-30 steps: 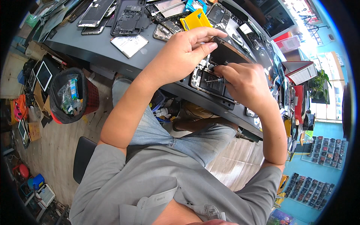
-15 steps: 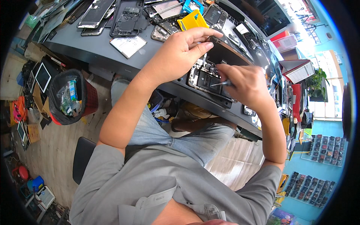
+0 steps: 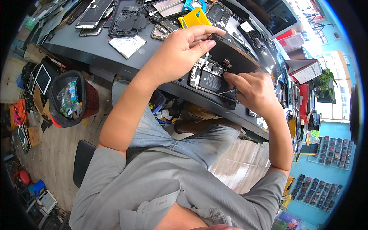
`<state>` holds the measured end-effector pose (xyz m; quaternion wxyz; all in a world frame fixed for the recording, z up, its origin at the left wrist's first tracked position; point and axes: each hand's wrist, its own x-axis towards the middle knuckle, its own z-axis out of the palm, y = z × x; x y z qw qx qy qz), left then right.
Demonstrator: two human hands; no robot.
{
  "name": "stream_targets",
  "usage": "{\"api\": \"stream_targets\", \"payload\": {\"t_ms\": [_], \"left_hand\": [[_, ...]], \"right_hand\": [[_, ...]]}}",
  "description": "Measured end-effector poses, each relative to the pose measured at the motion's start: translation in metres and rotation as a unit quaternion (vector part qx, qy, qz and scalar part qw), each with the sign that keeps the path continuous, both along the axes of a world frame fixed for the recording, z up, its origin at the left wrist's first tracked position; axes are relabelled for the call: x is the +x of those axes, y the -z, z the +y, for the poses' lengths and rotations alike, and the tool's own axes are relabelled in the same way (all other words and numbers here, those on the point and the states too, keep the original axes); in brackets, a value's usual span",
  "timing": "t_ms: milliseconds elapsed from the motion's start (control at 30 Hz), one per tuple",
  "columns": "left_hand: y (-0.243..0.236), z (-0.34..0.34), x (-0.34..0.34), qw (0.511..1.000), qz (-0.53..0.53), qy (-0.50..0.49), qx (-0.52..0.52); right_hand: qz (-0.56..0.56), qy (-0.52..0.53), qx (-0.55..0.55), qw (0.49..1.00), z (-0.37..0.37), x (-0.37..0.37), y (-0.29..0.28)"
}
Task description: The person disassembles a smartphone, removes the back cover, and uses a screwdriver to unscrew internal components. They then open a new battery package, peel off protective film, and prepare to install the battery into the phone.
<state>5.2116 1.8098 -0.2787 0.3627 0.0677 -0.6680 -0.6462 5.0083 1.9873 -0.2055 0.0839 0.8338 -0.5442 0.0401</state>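
An opened phone (image 3: 207,79) lies near the desk's front edge, its dark battery and circuit board bare. Its screen panel (image 3: 234,53) stands tilted up along the far side. The thumb and fingers of my left hand (image 3: 184,51) pinch that panel by its upper left corner. A slim screwdriver (image 3: 229,91) sits between the fingers of my right hand (image 3: 253,90), its thin metal tip pointing left over the battery's lower part. Whether the tip touches anything is too small to tell. My right fingers hide the phone's right end.
Behind my hands lie a yellow plastic holder (image 3: 194,18), a phone shell (image 3: 128,19) and several other phone parts. A white battery-like piece (image 3: 127,46) rests left. A monitor (image 3: 268,15) stands at the back right. On the floor is a lined waste bin (image 3: 92,100).
My right hand has shifted slightly down and right of the phone's board, uncovering more of the battery. The screwdriver tip has moved lower. My left hand still holds the panel.
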Motion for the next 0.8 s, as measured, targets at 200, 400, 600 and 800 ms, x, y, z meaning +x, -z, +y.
{"api": "stream_targets", "payload": {"t_ms": [200,400,600,800], "left_hand": [[0.001,-0.001,-0.001,1.000,-0.011,0.000,-0.003],[0.003,-0.003,0.000,1.000,-0.014,0.008,-0.002],[0.003,-0.003,-0.001,1.000,-0.013,-0.006,-0.018],[0.001,-0.004,0.001,0.999,-0.037,0.000,-0.019]], "right_hand": [[0.013,-0.019,0.003,1.000,-0.003,0.001,-0.005],[-0.011,-0.020,0.031,0.999,-0.004,-0.002,-0.007],[-0.025,-0.037,0.031,0.999,-0.007,-0.003,-0.011],[0.031,-0.038,0.016,0.999,-0.005,0.001,-0.011]]}}
